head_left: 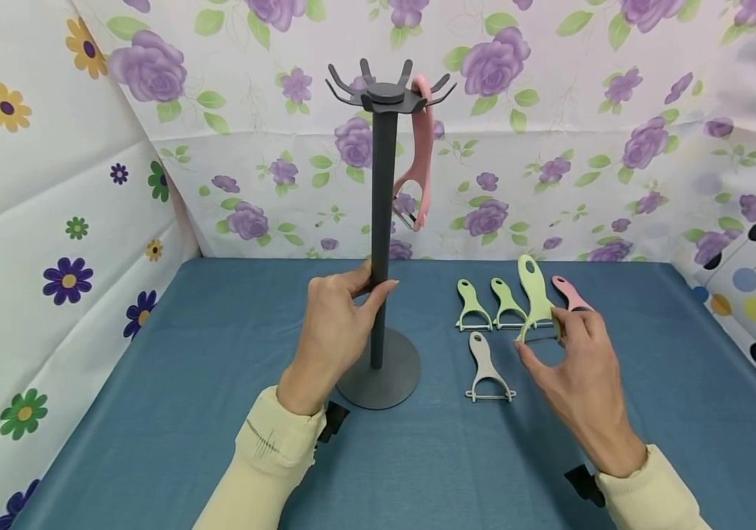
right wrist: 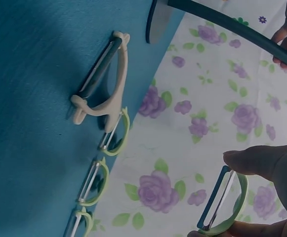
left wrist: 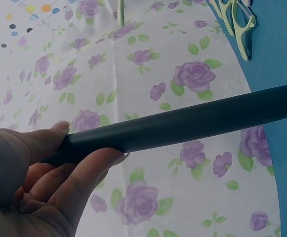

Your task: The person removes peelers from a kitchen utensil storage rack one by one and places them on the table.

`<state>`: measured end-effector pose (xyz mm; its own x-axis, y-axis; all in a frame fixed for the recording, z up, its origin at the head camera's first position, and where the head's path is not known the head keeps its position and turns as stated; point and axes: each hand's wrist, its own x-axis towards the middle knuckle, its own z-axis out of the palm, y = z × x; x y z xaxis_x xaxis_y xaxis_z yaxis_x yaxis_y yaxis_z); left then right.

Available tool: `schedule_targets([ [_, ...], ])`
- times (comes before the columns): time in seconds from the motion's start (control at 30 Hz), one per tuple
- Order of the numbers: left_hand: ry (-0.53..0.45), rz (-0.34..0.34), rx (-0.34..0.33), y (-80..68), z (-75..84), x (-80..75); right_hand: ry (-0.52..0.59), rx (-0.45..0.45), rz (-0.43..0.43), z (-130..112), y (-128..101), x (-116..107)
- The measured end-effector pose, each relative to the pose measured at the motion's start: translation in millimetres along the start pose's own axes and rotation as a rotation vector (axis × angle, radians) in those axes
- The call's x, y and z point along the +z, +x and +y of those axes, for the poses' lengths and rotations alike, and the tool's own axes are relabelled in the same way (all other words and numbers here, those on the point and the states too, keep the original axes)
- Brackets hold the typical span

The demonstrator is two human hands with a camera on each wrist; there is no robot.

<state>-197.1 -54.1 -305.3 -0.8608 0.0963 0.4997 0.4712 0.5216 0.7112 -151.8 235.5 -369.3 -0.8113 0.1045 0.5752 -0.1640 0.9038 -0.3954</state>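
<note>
My left hand [head_left: 334, 324] grips the upright pole [head_left: 383, 213] of a dark grey hook stand, thumb and fingers around it. A pink peeler [head_left: 422, 151] hangs from one of the stand's hooks by its handle hole. My right hand [head_left: 583, 368] pinches a light green peeler [head_left: 534, 291] at its blade end, handle pointing up. In the right wrist view, thumb and fingers hold the two sides of this peeler's frame [right wrist: 242, 197]. Below it on the cloth lie a white peeler [head_left: 482, 361], several green peelers [head_left: 467, 300] and another pink peeler [head_left: 570, 293], partly hidden by the hand.
The stand's round base [head_left: 394, 379] rests on a blue cloth [head_left: 218, 331]. Several bare hooks [head_left: 344, 90] fan out from its top. A flowered sheet [head_left: 271, 199] rises behind the table, with patterned sheets on both sides.
</note>
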Motion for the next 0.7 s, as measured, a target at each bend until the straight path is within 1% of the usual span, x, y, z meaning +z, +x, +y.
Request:
schedule_targets([
  [0.37,-0.016,-0.011,0.003,0.5,-1.9,-0.3,-0.064,0.057,-0.091,9.1,-7.6,4.4],
  [0.7,-0.053,-0.024,-0.016,0.7,-2.6,-1.5,-0.075,0.068,-0.16,19.5,-11.9,8.3],
])
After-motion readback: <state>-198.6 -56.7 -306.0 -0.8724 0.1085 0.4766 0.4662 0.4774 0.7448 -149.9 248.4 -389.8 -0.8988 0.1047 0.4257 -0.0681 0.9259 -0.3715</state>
